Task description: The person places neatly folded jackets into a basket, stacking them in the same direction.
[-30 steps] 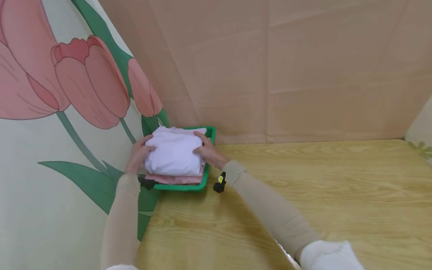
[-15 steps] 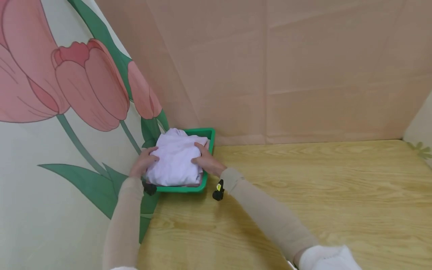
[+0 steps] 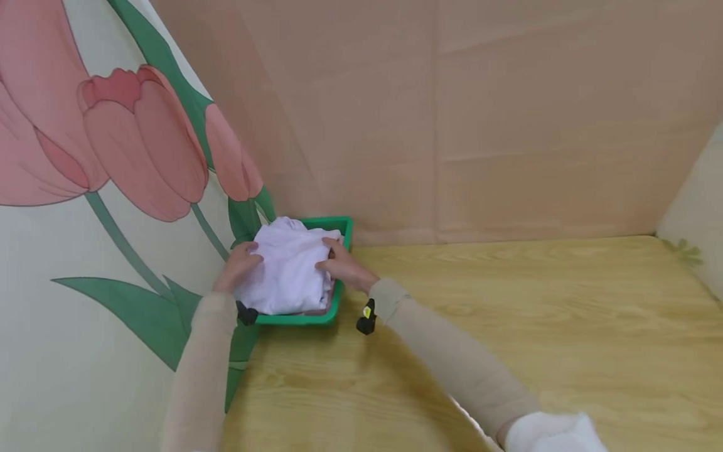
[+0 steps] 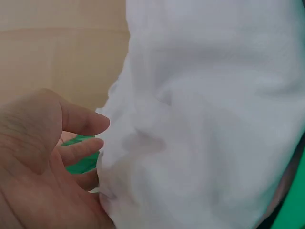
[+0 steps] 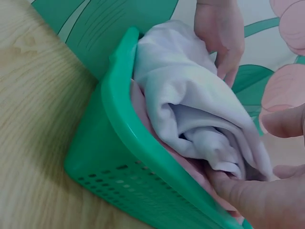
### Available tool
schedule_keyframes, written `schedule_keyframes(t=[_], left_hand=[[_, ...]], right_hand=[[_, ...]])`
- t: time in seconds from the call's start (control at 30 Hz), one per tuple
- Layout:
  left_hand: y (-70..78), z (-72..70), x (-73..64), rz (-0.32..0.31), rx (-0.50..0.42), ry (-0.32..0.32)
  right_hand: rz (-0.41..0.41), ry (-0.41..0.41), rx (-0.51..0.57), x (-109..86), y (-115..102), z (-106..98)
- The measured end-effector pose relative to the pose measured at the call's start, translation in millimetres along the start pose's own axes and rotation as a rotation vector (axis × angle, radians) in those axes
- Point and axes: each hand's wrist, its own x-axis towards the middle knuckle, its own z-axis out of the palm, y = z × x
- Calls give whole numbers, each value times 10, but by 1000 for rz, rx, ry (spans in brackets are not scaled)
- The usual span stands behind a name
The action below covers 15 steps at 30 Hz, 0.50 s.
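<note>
A folded white cloth [image 3: 288,267] lies in the green basket [image 3: 302,320], bulging above its rim. Its loosely rolled layers show in the right wrist view, over a folded pink cloth [image 5: 138,100]. At the cloth's left side, my left hand [image 3: 238,267] has loosely bent fingers, their tips close against the fabric in the left wrist view. My right hand [image 3: 346,267] is at the opposite side, thumb and fingers spread apart. One digit of it touches the lower fold of the white cloth in the right wrist view.
The basket stands in the back left corner of a wood-grain table [image 3: 480,326]. A wall with printed tulips [image 3: 144,138] rises close on the left, and a beige-pink sheet [image 3: 452,125] hangs behind. Small black devices [image 3: 367,319] are strapped at both wrists.
The white cloth has come down and toward the front of the basket, covering most of the pink cloth. Both hands moved down with it, and since then have hardly shifted.
</note>
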Motion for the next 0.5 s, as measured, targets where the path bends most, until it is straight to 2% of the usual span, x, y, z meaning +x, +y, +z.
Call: schedule_keyframes(t=[0.2,0.33,0.5], left_hand=[[150,-44,-16,30,129,-8],[226,-42,0,46,176,-21],[311,1,19,92,231,-30]], right_hand=[[-24,-22,-18,-67,-92,-158],[-81,-32,-113,-131,-174,-327],[-103,-34,-242,-221,-256,-505]])
